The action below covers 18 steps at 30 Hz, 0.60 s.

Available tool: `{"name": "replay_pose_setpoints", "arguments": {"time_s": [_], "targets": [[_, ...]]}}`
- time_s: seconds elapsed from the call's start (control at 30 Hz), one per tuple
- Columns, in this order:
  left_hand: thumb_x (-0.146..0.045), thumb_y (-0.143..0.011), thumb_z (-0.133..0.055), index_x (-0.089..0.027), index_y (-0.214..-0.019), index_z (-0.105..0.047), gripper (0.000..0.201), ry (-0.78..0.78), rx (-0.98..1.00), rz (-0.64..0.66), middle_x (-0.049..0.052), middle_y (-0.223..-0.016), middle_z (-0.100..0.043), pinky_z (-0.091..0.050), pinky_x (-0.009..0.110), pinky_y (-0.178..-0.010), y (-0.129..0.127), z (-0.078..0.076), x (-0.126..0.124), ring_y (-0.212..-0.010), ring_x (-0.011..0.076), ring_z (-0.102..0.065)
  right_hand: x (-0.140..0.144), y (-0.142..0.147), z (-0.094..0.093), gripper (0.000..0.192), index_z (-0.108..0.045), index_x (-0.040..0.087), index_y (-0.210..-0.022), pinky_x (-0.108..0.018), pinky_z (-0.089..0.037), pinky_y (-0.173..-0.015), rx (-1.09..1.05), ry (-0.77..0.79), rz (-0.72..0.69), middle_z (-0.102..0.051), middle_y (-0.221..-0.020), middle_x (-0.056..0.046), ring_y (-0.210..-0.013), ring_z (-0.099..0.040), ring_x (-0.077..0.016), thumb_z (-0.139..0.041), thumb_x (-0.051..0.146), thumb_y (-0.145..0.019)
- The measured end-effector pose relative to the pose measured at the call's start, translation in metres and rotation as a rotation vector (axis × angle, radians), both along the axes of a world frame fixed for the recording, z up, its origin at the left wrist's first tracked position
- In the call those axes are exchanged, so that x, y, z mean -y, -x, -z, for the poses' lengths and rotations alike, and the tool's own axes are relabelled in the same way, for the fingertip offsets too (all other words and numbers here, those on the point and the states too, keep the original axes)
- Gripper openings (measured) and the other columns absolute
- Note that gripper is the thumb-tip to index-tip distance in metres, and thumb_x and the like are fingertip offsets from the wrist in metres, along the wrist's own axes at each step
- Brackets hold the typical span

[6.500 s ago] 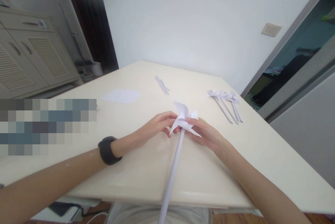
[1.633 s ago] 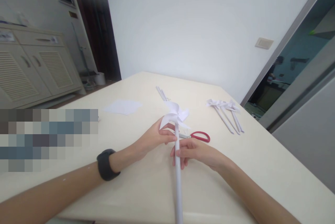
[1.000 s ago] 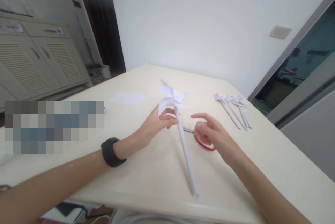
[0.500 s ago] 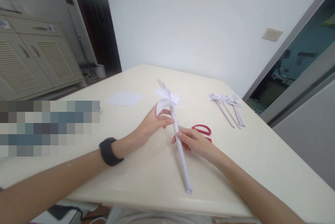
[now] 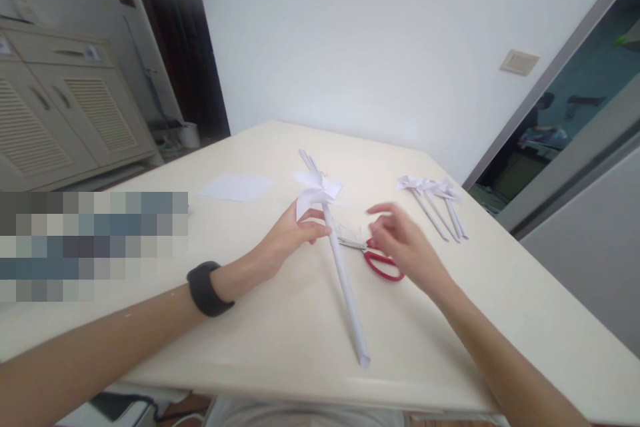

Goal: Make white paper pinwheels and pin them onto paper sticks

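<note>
Paper pinwheel point(image 5: 320, 192) and rolled-paper stick point(image 5: 345, 287) slanted together over the table point(image 5: 240, 340), the left hand point(image 5: 284, 240) pinching the stick just below the vanes, as it had half a second earlier. The right hand point(image 5: 400, 240), which had then been on the stick lower down, was now off it, half-open with one finger extended, beside the red-handled scissors point(image 5: 364, 250), whose blades had come into view.
</note>
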<state>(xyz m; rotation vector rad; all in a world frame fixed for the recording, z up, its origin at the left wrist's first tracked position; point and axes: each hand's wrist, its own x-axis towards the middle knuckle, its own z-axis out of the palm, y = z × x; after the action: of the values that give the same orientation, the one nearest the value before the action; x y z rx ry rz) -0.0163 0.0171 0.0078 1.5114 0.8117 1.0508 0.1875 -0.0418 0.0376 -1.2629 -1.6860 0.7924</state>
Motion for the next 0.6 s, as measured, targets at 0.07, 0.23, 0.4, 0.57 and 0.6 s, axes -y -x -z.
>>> {"name": "replay_pose_setpoints", "arguments": {"time_s": [0.07,0.23,0.4,0.57,0.6], "targets": [[-0.026,-0.070,-0.065,-0.023,-0.119,-0.042,0.054,0.012,-0.005,-0.004,0.006,-0.106,-0.058,-0.039,0.025,-0.059,0.000,-0.001,0.000,-0.099,0.0216,-0.054,-0.002,-0.009,-0.006,0.010,-0.048,0.021,-0.093,-0.023,-0.032,-0.056,-0.092,-0.370,0.334,-0.044,-0.067,0.003,-0.061,-0.041,-0.0095,-0.048,0.027,-0.085],[-0.022,-0.072,-0.063,-0.023,-0.120,-0.042,0.053,0.021,-0.008,-0.004,0.006,-0.107,-0.059,-0.039,0.025,-0.060,0.000,0.002,-0.001,-0.101,0.0214,-0.053,-0.017,-0.008,0.015,0.017,-0.054,0.018,-0.084,-0.022,-0.028,-0.046,0.033,0.306,-0.153,-0.047,-0.059,0.004,-0.047,-0.036,-0.0077,-0.046,0.034,-0.084],[-0.022,-0.071,-0.063,-0.022,-0.117,-0.044,0.050,0.013,-0.013,-0.007,0.006,-0.107,-0.059,-0.040,0.026,-0.061,0.000,0.003,-0.001,-0.100,0.0220,-0.055,-0.019,0.004,0.024,0.030,-0.058,0.019,-0.093,-0.022,-0.034,-0.051,0.058,0.337,-0.277,-0.062,-0.085,-0.003,-0.055,-0.044,-0.0081,-0.041,0.043,-0.086],[-0.024,-0.069,-0.064,-0.021,-0.116,-0.045,0.051,0.021,-0.015,-0.014,0.007,-0.106,-0.061,-0.040,0.025,-0.059,-0.003,0.002,0.001,-0.100,0.0225,-0.055,-0.015,0.006,0.024,0.023,-0.060,0.019,-0.085,-0.022,-0.034,-0.054,0.172,0.300,-0.264,-0.062,-0.077,-0.001,-0.059,-0.047,-0.0101,-0.044,0.035,-0.085],[-0.024,-0.069,-0.064,-0.021,-0.116,-0.046,0.051,0.021,-0.015,-0.019,0.007,-0.107,-0.061,-0.040,0.025,-0.059,-0.003,0.002,0.001,-0.100,0.0225,-0.055,-0.015,0.005,0.027,0.021,-0.060,0.019,-0.082,-0.022,-0.033,-0.053,0.224,0.296,-0.259,-0.062,-0.074,-0.001,-0.060,-0.047,-0.0104,-0.045,0.034,-0.084]]}}
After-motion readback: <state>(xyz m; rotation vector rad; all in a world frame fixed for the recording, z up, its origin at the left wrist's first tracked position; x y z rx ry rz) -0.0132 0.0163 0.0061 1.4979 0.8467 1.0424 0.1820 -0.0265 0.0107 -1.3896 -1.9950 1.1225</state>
